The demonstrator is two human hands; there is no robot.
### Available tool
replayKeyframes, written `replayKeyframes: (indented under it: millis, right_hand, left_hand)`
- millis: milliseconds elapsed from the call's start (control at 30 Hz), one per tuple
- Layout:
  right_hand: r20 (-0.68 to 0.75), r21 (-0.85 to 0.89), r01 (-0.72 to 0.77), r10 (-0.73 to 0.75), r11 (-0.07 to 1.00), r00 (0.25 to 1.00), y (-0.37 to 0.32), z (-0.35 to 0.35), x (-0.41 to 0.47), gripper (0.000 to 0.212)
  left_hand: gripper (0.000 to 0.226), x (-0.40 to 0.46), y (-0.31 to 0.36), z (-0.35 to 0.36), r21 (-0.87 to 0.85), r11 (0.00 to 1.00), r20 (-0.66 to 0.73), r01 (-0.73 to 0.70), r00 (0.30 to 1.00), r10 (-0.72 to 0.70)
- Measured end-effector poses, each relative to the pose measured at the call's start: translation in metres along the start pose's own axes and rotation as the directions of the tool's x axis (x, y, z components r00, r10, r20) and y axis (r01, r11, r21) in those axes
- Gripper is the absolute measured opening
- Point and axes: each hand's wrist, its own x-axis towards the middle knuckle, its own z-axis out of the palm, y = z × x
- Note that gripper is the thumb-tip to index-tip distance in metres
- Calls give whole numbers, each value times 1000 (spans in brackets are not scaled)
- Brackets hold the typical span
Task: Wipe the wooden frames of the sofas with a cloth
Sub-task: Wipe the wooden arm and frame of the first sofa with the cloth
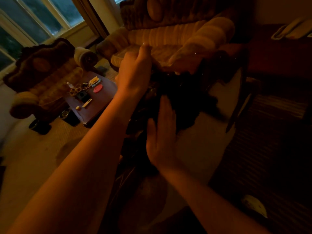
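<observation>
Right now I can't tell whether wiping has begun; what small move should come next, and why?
Probably gather the dark cloth into one hand: the left hand pinches its top, the right hand lies flat against it, and it hangs loose, not on the sofa frame.

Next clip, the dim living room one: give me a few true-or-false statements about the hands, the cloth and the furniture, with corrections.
1. The left hand has its fingers curled, gripping the dark cloth. True.
2. The right hand is clenched in a fist. False: its fingers are straight, lying flat against the cloth.
3. A red round object lies on the low table. True.
4. The striped sofa stands behind the hands. True.
5. The armchair is to the right of the table. False: it stands to its left, by the window.
</observation>
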Motion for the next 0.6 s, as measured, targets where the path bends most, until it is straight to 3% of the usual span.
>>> replayKeyframes:
  millis: [67,167,233,300,433,600]
  right_hand:
    - [2,123,-2,1,992,1000,-13,-7,47,45]
    - [-35,102,11,-7,995,999,-24,-11,90,42]
    - [-87,18,51,-49,999,995,-19,-4,75,46]
    - [-45,-22,35,-36,999,998,-13,0,29,52]
    - [81,-144,92,-81,985,993,2,5,-39,50]
    - [40,141,112,-118,984,992,-16,5,32,45]
  left_hand:
    - [46,-1,-4,0,30,997,14,-68,998,68]
    - [15,-5,0,-5,65,996,-38,-65,997,67]
    - [23,-6,6,-3,-25,999,9,-30,999,31]
    - [38,-4,4,-5,-207,977,8,41,999,-40]
    - [43,-5,2,-5,-219,976,41,-6,999,16]
    - [49,1,0,-7,-327,944,11,39,999,-37]
